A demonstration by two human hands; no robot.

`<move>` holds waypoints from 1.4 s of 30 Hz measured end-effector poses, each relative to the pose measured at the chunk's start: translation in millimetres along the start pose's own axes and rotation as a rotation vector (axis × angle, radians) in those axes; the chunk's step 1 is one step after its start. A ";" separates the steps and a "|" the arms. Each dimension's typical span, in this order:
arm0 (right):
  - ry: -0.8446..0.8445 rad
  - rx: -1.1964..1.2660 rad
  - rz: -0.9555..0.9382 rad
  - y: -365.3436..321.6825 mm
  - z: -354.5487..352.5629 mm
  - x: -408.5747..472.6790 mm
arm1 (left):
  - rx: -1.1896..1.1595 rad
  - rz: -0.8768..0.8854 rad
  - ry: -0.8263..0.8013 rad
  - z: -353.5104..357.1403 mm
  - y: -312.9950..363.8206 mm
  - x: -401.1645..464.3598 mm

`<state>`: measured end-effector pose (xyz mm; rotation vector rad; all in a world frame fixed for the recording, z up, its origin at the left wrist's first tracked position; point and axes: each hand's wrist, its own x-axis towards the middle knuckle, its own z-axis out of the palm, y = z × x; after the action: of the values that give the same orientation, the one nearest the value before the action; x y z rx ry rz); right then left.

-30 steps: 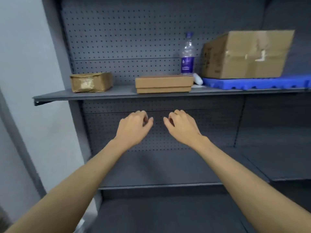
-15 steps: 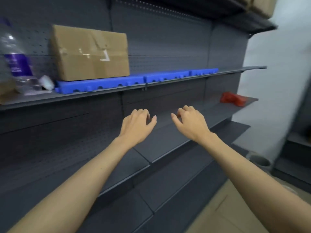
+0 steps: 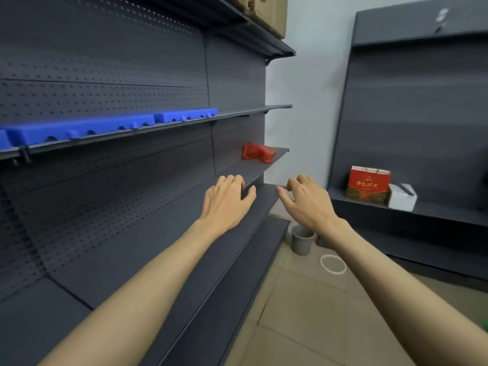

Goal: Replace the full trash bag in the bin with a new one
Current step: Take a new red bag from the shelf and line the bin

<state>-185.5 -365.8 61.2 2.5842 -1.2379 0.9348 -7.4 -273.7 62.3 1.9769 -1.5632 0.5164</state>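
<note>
Left hand (image 3: 227,200) and right hand (image 3: 307,203) held out mid-air, fingers loosely curled, nothing gripped. Small grey plastic bin (image 3: 301,239) seen on floor beyond, beside dark metal shelving (image 3: 237,260).

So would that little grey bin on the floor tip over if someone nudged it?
Probably, yes. The small grey plastic bin looks thin-walled and light, and it narrows toward its base, so a nudge near the rim could tip it. How full it is cannot be seen.

Two hands, left hand (image 3: 227,200) and right hand (image 3: 306,200); one grey bin (image 3: 301,239); one white ring (image 3: 333,264); one red gift bag (image 3: 367,183); one white box (image 3: 402,198); one red bundle (image 3: 257,152).
</note>
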 end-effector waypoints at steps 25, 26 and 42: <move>0.008 -0.166 0.162 211.1 167.6 279.9 | -0.083 0.194 -0.093 273.6 1.5 339.9; 0.003 -0.176 0.166 218.8 173.2 290.6 | -0.083 0.194 -0.095 283.1 2.2 351.4; -0.023 -0.166 0.116 384.1 293.7 492.7 | 0.101 0.114 -0.099 454.0 9.9 556.3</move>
<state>-97.0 -1050.4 57.4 2.4247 -1.4197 0.7859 99.9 -983.7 55.6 2.0239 -1.7504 0.5606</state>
